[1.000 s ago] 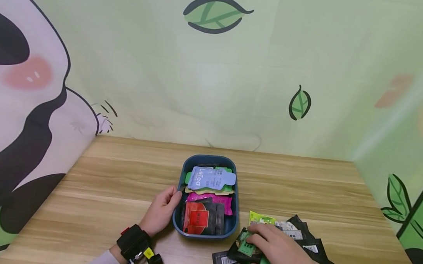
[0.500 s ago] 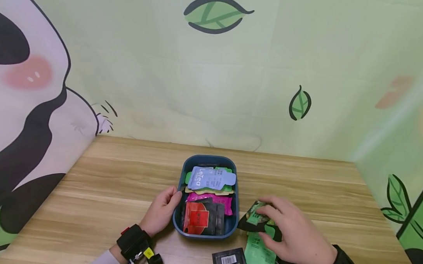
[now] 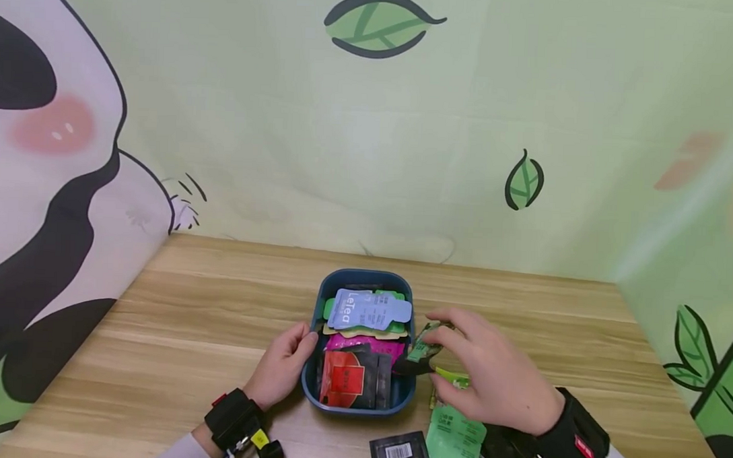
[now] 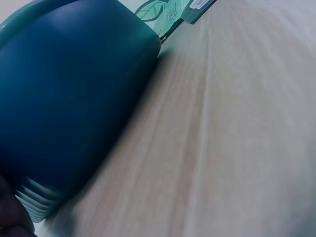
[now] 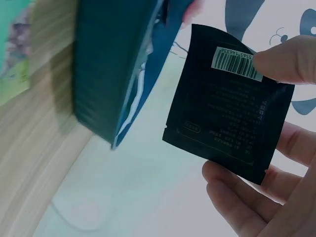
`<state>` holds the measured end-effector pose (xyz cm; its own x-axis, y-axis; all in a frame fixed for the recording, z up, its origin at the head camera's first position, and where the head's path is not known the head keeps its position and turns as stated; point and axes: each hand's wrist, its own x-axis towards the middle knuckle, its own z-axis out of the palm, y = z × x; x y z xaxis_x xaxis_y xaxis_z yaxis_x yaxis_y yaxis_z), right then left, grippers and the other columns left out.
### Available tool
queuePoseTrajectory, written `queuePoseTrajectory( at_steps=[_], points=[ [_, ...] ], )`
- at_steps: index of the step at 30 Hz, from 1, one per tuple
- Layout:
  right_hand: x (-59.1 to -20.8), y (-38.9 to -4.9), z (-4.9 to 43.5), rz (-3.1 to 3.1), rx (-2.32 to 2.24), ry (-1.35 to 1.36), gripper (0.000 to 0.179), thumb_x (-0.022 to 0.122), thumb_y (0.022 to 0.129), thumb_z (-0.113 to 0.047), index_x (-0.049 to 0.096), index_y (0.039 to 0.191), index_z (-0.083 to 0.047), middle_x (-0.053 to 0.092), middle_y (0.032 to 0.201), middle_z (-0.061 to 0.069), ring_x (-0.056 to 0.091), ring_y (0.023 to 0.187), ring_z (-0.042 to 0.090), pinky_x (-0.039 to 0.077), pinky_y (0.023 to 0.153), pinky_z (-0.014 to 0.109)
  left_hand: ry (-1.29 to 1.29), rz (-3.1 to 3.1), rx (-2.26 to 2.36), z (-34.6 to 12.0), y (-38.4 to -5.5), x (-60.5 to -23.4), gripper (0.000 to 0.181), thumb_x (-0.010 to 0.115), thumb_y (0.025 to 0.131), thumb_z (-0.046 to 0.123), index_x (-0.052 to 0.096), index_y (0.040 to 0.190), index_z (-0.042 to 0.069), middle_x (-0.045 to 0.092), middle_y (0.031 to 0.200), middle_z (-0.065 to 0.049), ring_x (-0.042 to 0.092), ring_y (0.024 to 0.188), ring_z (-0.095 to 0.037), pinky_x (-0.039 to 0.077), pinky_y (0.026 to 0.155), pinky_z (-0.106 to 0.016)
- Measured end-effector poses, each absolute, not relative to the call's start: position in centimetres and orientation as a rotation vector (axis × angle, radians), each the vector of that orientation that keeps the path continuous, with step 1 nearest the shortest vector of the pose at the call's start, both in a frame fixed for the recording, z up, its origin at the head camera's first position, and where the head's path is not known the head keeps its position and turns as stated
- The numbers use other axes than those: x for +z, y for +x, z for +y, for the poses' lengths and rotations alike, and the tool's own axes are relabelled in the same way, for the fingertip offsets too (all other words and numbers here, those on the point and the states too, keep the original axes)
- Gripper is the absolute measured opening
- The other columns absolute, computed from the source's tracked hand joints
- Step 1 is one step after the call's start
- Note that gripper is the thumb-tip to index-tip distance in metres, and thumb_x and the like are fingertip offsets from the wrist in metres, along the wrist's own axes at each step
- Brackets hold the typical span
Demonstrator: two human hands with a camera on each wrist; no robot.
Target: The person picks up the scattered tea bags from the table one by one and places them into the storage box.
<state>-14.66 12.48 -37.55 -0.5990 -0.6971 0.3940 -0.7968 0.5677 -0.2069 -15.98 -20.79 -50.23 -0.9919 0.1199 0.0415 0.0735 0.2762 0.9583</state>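
My left hand (image 3: 283, 362) grips the left rim of a dark blue plastic bin (image 3: 315, 382), whose outer wall fills much of the left wrist view. Inside lie a lilac sachet (image 3: 364, 310) lettered LeTea, a pink packet (image 3: 362, 343) and red-and-black packets (image 3: 344, 383). My right hand (image 3: 495, 375) pinches a small black packet (image 5: 227, 103) between thumb and fingers. In the right wrist view its back shows, with a white barcode. Seen from the head, its front carries a green label, and its lower corner overlaps the bin's right rim.
Below my right hand lie a green LeTea sachet (image 3: 456, 438), a black barcoded packet (image 3: 401, 452) and more dark packets, partly hidden by the hand. Behind the wooden table (image 3: 219, 278) stands a pale green wall (image 3: 272, 151) with panda and leaf drawings.
My right hand has lifted the black packet off the pile and carried it up and left to the bin's right rim. My left hand keeps its place on the bin.
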Motion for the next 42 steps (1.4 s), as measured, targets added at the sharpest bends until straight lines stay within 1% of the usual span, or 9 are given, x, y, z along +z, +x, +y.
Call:
queuePoseTrajectory(
  at_steps=[9,14,16,19,21,23,26,32,42],
  points=[
    [-37.7,-16.2,8.1,-2.415,0.604,1.311,0.036,0.073,0.078,-0.035,0.065,0.110,-0.021,0.050,0.135,-0.003,0.052,0.119,0.013,0.049,0.092,0.034,0.176,2.505,1.833,-20.8,-16.0,-50.0,0.026,0.047,0.103,0.025,0.047,0.082,0.010,0.041,0.068,-0.005,0.047,0.066,-0.018,0.033,0.055,-0.024],
    [-38.1,-16.6,5.8,-2.422,0.637,1.375,0.039,0.073,0.079,-0.037,0.064,0.113,-0.021,0.048,0.137,-0.004,0.050,0.122,0.013,0.048,0.096,0.033,0.194,2.502,1.826,-20.3,-15.3,-48.1,0.025,0.046,0.103,0.019,0.047,0.080,0.009,0.041,0.067,-0.003,0.046,0.065,-0.014,0.033,0.056,-0.024],
    [-38.4,-16.7,5.4,-2.451,0.618,1.404,0.055,0.074,0.078,-0.044,0.059,0.126,-0.021,0.042,0.145,-0.002,0.046,0.130,0.017,0.046,0.100,0.039,0.218,2.509,1.828,-20.2,-15.1,-47.4,0.026,0.046,0.103,0.017,0.047,0.078,0.009,0.040,0.066,-0.002,0.046,0.065,-0.013,0.033,0.056,-0.023],
    [-38.8,-16.5,5.3,-2.527,0.550,1.428,0.088,0.070,0.075,-0.062,0.037,0.148,-0.025,0.023,0.159,-0.001,0.031,0.143,0.025,0.039,0.105,0.049,0.236,2.514,1.830,-20.0,-14.8,-46.9,0.026,0.046,0.103,0.017,0.047,0.078,0.010,0.039,0.066,0.000,0.045,0.065,-0.011,0.034,0.057,-0.023],
    [-39.0,-16.3,5.5,-2.581,0.511,1.431,0.103,0.067,0.072,-0.071,0.019,0.154,-0.030,0.009,0.163,-0.003,0.019,0.148,0.029,0.035,0.106,0.055,0.234,2.510,1.832,-20.0,-14.7,-46.8,0.026,0.046,0.103,0.017,0.047,0.078,0.010,0.039,0.067,0.000,0.045,0.066,-0.012,0.034,0.058,-0.023],
    [-39.1,-16.1,5.9,-2.626,0.493,1.413,0.109,0.066,0.070,-0.075,0.011,0.154,-0.033,0.002,0.163,-0.005,0.011,0.149,0.029,0.031,0.108,0.056,0.221,2.509,1.833,-20.0,-14.7,-46.7,0.026,0.046,0.103,0.017,0.047,0.078,0.010,0.039,0.068,-0.001,0.046,0.067,-0.012,0.034,0.059,-0.023],
    [-39.3,-15.8,6.7,-2.681,0.496,1.380,0.112,0.067,0.068,-0.075,0.008,0.154,-0.034,-0.002,0.163,-0.007,0.006,0.150,0.028,0.030,0.109,0.057,0.194,2.512,1.827,-20.0,-14.7,-46.7,0.025,0.046,0.103,0.017,0.047,0.078,0.010,0.039,0.069,-0.001,0.047,0.069,-0.013,0.033,0.060,-0.022],
    [-40.0,-14.8,9.1,-2.752,0.463,1.331,0.108,0.057,0.070,-0.082,0.009,0.154,-0.034,-0.003,0.163,-0.007,0.003,0.150,0.026,0.028,0.110,0.057,0.179,2.520,1.814,-20.2,-15.1,-47.8,0.026,0.046,0.103,0.018,0.047,0.079,0.009,0.039,0.069,-0.002,0.046,0.070,-0.014,0.033,0.060,-0.023],
    [-42.5,-11.5,14.2,-2.984,0.397,1.246,0.107,0.059,0.069,-0.081,0.016,0.154,-0.032,0.002,0.163,-0.006,0.012,0.149,0.030,0.031,0.107,0.060,0.208,2.546,1.835,-20.9,-16.1,-50.6,0.029,0.048,0.102,0.030,0.047,0.080,0.012,0.040,0.068,-0.002,0.049,0.070,-0.017,0.033,0.058,-0.024]
  ],
)
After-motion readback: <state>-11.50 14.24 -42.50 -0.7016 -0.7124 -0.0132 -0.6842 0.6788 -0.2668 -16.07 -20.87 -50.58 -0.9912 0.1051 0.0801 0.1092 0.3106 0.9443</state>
